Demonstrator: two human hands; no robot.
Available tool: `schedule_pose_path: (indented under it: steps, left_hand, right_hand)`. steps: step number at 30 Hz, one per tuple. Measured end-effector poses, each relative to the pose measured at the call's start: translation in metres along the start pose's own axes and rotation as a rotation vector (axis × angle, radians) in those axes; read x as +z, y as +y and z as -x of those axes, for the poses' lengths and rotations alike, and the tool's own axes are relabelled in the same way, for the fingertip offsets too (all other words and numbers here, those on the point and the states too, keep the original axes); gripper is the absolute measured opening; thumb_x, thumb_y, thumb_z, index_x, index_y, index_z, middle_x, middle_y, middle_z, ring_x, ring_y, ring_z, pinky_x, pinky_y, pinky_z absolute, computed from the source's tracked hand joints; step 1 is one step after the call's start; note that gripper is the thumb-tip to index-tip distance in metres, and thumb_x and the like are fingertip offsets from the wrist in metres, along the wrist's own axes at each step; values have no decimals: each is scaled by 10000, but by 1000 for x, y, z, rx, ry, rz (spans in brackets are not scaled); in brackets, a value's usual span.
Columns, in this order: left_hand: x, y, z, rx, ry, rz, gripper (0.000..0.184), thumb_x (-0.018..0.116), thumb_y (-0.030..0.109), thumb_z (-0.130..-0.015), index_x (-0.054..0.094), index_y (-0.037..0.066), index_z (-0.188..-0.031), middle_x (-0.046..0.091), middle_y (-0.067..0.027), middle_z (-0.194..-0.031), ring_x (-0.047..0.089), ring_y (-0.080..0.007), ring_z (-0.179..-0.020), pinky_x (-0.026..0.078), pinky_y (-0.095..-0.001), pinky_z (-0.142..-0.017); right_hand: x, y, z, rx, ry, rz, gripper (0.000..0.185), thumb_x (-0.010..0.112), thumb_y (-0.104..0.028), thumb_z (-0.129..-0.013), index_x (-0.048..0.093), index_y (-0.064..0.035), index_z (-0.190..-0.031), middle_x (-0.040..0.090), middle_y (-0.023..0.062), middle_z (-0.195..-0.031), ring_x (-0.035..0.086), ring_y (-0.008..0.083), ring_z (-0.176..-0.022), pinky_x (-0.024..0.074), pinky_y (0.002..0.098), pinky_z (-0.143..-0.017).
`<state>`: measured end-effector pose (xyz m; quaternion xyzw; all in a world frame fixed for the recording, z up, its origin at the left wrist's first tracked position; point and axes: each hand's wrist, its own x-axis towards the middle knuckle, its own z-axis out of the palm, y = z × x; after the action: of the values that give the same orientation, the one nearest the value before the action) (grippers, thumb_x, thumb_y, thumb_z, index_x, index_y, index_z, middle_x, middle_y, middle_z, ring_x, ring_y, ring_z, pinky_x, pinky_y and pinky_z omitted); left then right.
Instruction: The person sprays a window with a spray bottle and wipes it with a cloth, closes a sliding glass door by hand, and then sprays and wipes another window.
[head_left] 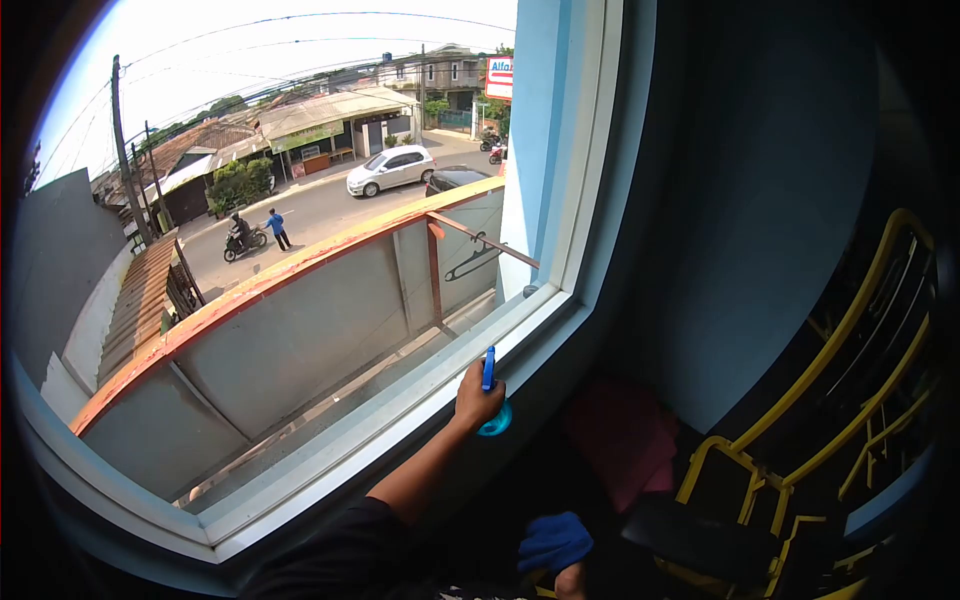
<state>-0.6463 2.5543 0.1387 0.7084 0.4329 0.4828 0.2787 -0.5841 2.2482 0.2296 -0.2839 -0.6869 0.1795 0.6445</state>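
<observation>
My left hand [478,400] reaches out to the window sill and is closed around the neck of a spray bottle [495,420]. The bottle has a blue trigger head pointing up and a teal body showing below the fist. Low in the view, my right hand [571,580] is partly in shadow at the bottom edge. It grips a crumpled blue cloth [556,543], which covers most of its fingers. In front of my left hand stands a large window with a white frame [400,435].
To the right stands a yellow metal frame [745,455] with a dark pad. A dark pink item [625,440] lies by the wall. Outside are a grey balcony wall [300,320] with an orange rim, a black hanger [480,255], a white car [392,170] and people on the street.
</observation>
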Motion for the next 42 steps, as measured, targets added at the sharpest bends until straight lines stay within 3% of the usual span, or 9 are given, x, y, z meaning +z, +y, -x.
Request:
schedule_pose_path:
  steps: [2, 3, 5, 15, 18, 31, 34, 36, 42]
  left_hand:
    - [23, 0, -18, 29, 6, 4, 331, 662, 143, -777, 561, 48, -1077, 635, -209, -999, 618, -413, -962, 493, -486, -838]
    - [32, 2, -30, 46, -34, 0, 349, 662, 146, -780, 552, 45, -1096, 630, -216, -1011, 614, -419, -976, 490, -494, -846]
    - [43, 9, -45, 65, -79, -6, 367, 661, 148, -783, 544, 43, -1115, 625, -224, -1023, 610, -424, -989, 486, -503, -853]
    - [9, 48, -39, 82, 6, 14, 336, 678, 115, -789, 559, 51, -1097, 632, -182, -1040, 622, -375, -1001, 498, -459, -874]
    - [-33, 48, -8, 120, 22, 60, 339, 690, 119, -787, 571, 51, -1097, 645, -166, -1024, 635, -363, -992, 506, -437, -875]
    - [-235, 53, 187, 35, 230, -10, 264, 591, 21, -811, 594, 40, -1074, 645, -120, -937, 665, -234, -820, 530, -339, -762]
    - [-280, 54, 232, 50, 307, -60, 244, 591, 18, -809, 595, 31, -1053, 645, -121, -926, 674, -234, -840, 534, -330, -757]
    - [-310, 61, 263, -2, 316, -77, 251, 595, 14, -805, 593, 26, -1056, 646, -122, -926, 674, -228, -841, 534, -328, -751]
    - [-390, 86, 338, -61, 421, -163, 259, 581, -7, -798, 589, -1, -1057, 651, -131, -927, 671, -211, -818, 532, -317, -731]
  right_hand:
    - [-21, 0, 21, 769, 4, -193, 719, 447, -618, -960, 574, -71, -510, 537, 39, -515, 470, 165, -416, 375, 306, -416]
    - [-22, 6, 15, 766, 6, -186, 719, 447, -618, -960, 574, -71, -510, 537, 39, -515, 470, 165, -416, 375, 306, -416]
    - [-14, 18, -3, -240, -29, -198, 750, 417, -618, -976, 556, -81, -471, 531, 44, -491, 430, 182, -381, 353, 333, -421]
    - [12, 1, 15, 115, 230, -280, 816, 334, -556, -1029, 503, -86, -384, 514, 56, -442, 440, 190, -404, 320, 298, -411]
    - [18, 16, 23, -51, 117, -402, 666, 403, -480, -1040, 625, -39, -593, 598, 69, -571, 472, 153, -450, 363, 276, -421]
    - [122, 27, 185, 388, -117, -357, 994, 253, -866, -850, 653, -48, -450, 724, 46, -780, 580, 195, -939, 460, 351, -836]
    - [147, 6, 205, 404, -249, -491, 911, 370, -855, -838, 715, -24, -698, 720, 60, -864, 605, 183, -893, 501, 335, -804]
    - [169, -19, 209, 738, -103, -825, 767, 533, -755, -859, 633, -16, -1039, 696, 92, -952, 632, 165, -846, 539, 318, -761]
    - [214, -50, 210, 941, -308, -1011, 748, 648, -668, -844, 523, -6, -1168, 657, 124, -1059, 681, 177, -855, 570, 334, -769]
